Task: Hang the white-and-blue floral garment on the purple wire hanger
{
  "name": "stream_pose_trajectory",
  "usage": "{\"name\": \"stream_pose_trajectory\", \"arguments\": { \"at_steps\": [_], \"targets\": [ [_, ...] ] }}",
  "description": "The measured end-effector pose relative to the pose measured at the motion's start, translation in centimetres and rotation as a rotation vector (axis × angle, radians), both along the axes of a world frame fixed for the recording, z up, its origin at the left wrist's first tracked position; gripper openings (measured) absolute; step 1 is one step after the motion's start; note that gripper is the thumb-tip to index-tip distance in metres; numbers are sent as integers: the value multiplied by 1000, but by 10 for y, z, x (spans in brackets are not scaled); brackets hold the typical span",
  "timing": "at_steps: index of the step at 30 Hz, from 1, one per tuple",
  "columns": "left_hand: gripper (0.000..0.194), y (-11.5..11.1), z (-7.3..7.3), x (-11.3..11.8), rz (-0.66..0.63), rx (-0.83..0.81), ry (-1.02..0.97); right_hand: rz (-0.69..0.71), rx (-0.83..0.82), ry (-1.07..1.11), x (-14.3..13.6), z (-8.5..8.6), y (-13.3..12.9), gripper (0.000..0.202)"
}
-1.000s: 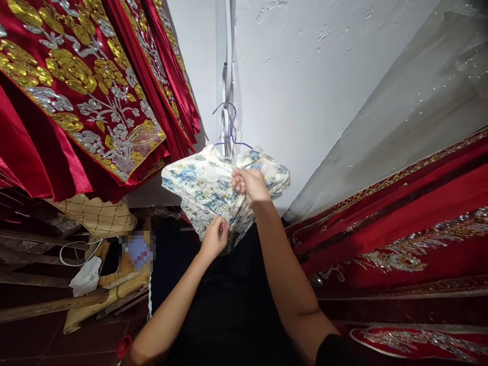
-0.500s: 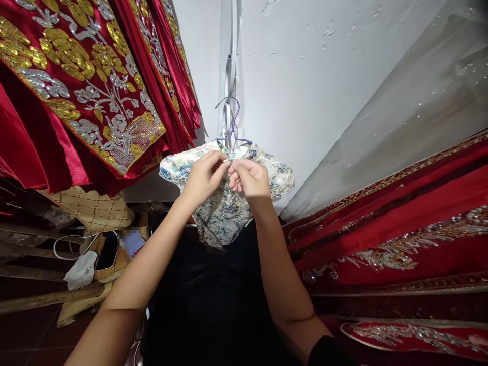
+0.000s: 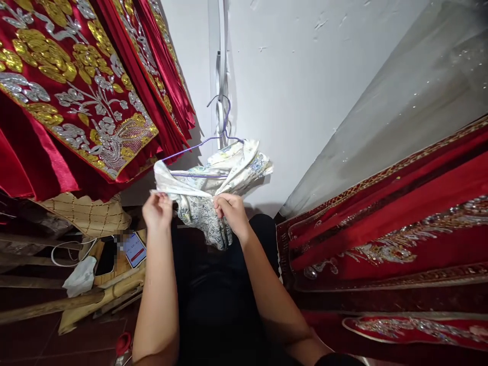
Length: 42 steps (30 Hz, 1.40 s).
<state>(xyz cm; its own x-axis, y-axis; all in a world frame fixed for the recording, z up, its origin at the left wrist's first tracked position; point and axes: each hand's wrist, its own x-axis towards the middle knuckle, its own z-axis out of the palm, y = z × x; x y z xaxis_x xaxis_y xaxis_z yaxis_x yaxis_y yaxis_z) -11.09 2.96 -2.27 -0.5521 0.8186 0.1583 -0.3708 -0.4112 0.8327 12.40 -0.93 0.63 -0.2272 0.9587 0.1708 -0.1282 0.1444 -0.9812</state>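
Observation:
A white floral shirt point(image 3: 198, 211) with blue and yellow print hangs partly on a purple hanger point(image 3: 190, 148), whose hook is caught on a pale vertical rail point(image 3: 221, 76). The hanger's left arm shows bare above the cloth, and its lower bar runs across the open neck. My left hand point(image 3: 158, 207) pinches the cloth at the left shoulder side. With thumb and fingers, my right hand point(image 3: 231, 209) grips the front edge of the shirt near the middle. Between both hands the edge is pulled taut.
Red garments with gold and silver embroidery point(image 3: 84, 96) hang at left. A red beaded garment point(image 3: 400, 239) and a sheer sparkling fabric point(image 3: 389, 112) hang at right. A lit phone point(image 3: 134, 249) and a white cable point(image 3: 64, 256) are on a wooden stand at lower left.
My hands, together at the collar before, have moved apart and down. The left side of the shirt has come off the hanger's arm, and the neck is spread wide.

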Motion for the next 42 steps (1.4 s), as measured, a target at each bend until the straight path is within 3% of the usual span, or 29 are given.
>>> {"name": "stream_pose_trajectory", "arguments": {
  "at_steps": [3,6,10,14,17,19,23,26,27,29,31,34,35,38,40,42],
  "targets": [
    [31,-3,-35,18,-136,-157,101,-4,-81,59,2,3,0,20],
    [23,-5,-44,37,-278,-258,241,-196,-223,290,14,-9,12,22],
    [21,-10,-37,52,-412,-277,487,-500,-368,544,40,-38,31,27],
    [28,-22,-19,75,-433,-169,596,-607,-401,505,56,-61,36,26],
    [27,-32,3,97,-448,-53,574,-691,-359,466,50,-63,33,26],
    [26,-39,16,110,-463,22,588,-621,-309,391,39,-55,28,33],
    [23,-48,36,124,-406,162,658,6,-241,192,22,-30,11,61],
    [24,-50,41,116,-280,195,721,347,-186,68,25,-12,-4,59],
    [26,-50,40,111,-281,172,719,434,-152,-8,28,-7,-8,53],
    [32,-53,33,100,-402,82,693,529,-62,-184,36,4,-10,41],
    [42,-59,22,91,-609,-21,699,424,55,-303,43,16,-5,27],
    [46,-69,8,78,-876,-125,887,57,243,-251,46,34,14,7],
    [44,-71,5,73,-899,-146,985,-59,297,-202,45,38,24,14],
    [37,-71,5,54,-751,-221,1296,-260,310,-104,38,37,57,45],
    [30,-65,7,39,-620,-313,1502,-229,195,-133,35,25,79,43],
    [23,-58,8,23,-593,-418,1679,-174,106,-234,36,9,94,30]
  ]
}}
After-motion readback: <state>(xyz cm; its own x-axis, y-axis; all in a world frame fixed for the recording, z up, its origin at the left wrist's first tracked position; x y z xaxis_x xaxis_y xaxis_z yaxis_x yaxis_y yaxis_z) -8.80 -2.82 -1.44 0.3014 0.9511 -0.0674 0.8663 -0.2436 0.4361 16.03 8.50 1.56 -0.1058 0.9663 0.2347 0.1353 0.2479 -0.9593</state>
